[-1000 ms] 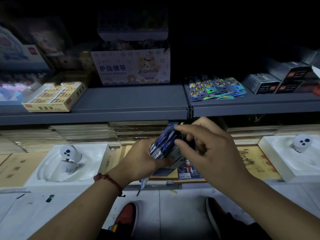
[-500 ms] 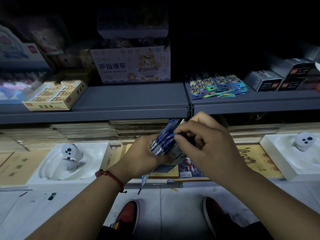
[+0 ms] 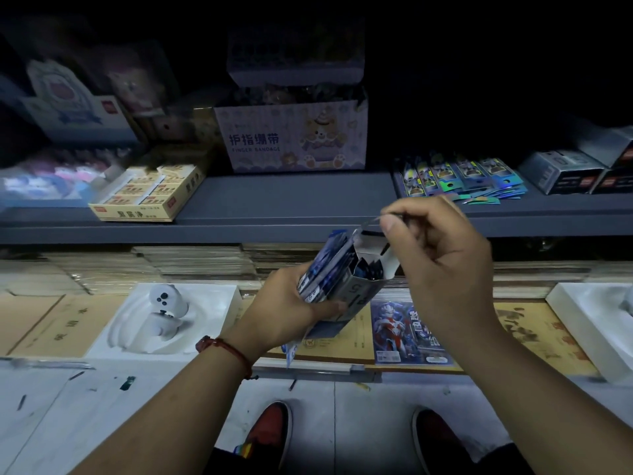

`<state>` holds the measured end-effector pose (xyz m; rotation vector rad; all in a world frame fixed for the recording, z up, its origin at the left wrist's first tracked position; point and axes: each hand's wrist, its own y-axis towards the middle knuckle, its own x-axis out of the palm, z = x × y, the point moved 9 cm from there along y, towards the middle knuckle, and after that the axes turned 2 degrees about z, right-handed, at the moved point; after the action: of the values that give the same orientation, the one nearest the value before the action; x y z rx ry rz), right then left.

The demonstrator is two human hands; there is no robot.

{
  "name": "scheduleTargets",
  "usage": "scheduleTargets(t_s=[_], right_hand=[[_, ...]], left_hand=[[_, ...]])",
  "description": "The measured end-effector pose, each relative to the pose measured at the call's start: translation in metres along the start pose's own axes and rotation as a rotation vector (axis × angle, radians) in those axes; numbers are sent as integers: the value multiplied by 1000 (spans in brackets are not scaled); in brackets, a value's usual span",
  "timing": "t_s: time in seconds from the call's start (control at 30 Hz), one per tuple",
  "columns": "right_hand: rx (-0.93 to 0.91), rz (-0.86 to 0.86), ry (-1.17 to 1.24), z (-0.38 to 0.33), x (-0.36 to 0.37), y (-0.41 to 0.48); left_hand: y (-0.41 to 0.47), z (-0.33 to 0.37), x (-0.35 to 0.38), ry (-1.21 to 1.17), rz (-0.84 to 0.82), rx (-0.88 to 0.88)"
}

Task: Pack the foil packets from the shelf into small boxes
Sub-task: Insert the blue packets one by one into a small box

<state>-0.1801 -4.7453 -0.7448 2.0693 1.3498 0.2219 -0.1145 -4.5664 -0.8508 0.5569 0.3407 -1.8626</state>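
My left hand [image 3: 291, 303] grips a small blue box [image 3: 356, 289], held tilted in front of the shelf edge, together with a few blue foil packets [image 3: 323, 269] pressed against its left side. The box's top is open and dark packets show inside. My right hand [image 3: 435, 255] is above and right of the box, pinching its thin top flap [image 3: 368, 223] between thumb and forefinger. More foil packets [image 3: 459, 178] lie fanned out on the grey shelf [image 3: 291, 204] at the right. Grey small boxes [image 3: 561, 171] stand beside them at the far right.
A finger-bandage carton [image 3: 294, 138] stands mid-shelf, a yellow eraser box [image 3: 147, 193] to its left. Below lie notebooks, a blue card pack [image 3: 407, 332] and two white trays [image 3: 164, 320] with small figures. My shoes [image 3: 270, 430] show on the floor.
My right hand has risen from the box mouth and pulled the top flap upward. The box in my left hand has tilted, so its open top shows.
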Motion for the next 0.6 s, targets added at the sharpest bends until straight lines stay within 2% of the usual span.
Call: scheduleTargets(t_s=[0.1,0.2,0.43,0.6], right_hand=[[172,-11,139,13,11,-2],[311,-38,84,27,21,-10],[299,-112,-35,32,34,-17],[250,-13,72,29,19,-15]], left_hand=[[1,1,-2,24,10,10],[0,6,-3,49,26,36],[-1,15,2,141,22,117],[1,9,-3,130,46,87]])
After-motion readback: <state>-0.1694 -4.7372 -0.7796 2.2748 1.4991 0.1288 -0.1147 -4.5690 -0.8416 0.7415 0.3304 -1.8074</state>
